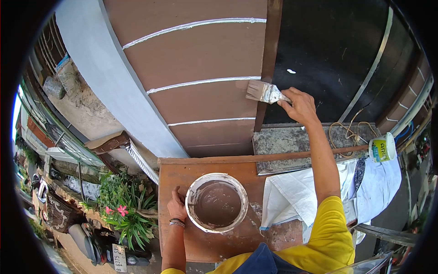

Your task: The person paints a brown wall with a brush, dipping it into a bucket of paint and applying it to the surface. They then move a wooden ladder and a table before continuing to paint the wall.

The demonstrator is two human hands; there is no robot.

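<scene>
A wide paint brush (267, 92) is held in my right hand (299, 106), its brown-coated bristles at the right edge of the brown wall (205, 101), just under a white line. Below, a round white tub (242, 189) of brown paint (218, 204) stands on the wooden tabletop (171, 171). My left hand (177, 205) rests on the tabletop against the left side of the tub; its fingers are partly hidden beside the rim, so their pose is unclear.
White cloth sheets (292, 194) lie right of the tub. A small labelled bucket (382, 148) stands at the far right near a coiled cord (351, 132). A dark panel (333, 50) adjoins the wall. Plants (125, 205) and a parked motorcycle (86, 242) are at the lower left.
</scene>
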